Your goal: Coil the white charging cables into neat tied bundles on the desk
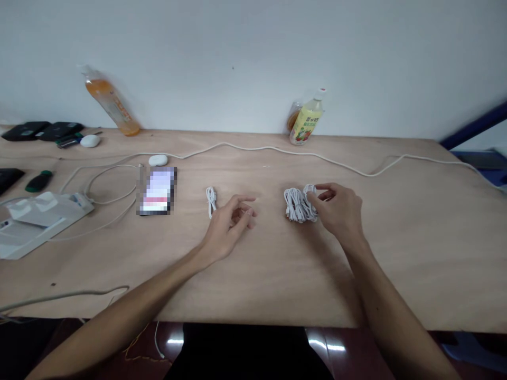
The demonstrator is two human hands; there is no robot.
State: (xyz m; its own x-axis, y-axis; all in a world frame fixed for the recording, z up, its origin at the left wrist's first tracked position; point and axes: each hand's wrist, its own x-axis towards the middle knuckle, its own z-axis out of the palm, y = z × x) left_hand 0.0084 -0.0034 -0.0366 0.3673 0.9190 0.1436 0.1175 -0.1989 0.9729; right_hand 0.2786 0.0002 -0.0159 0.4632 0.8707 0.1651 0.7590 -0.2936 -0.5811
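My right hand rests on the wooden table with its fingertips pinched on a pile of coiled white cables. My left hand hovers just above the table left of centre, fingers loosely curled and apart, holding nothing. A single small coiled white cable lies just left of its fingertips.
A phone lies left of the small cable, with a white earbud case behind it. A long white cord runs across the back. Two drink bottles stand against the wall. Papers and dark gadgets sit at far left.
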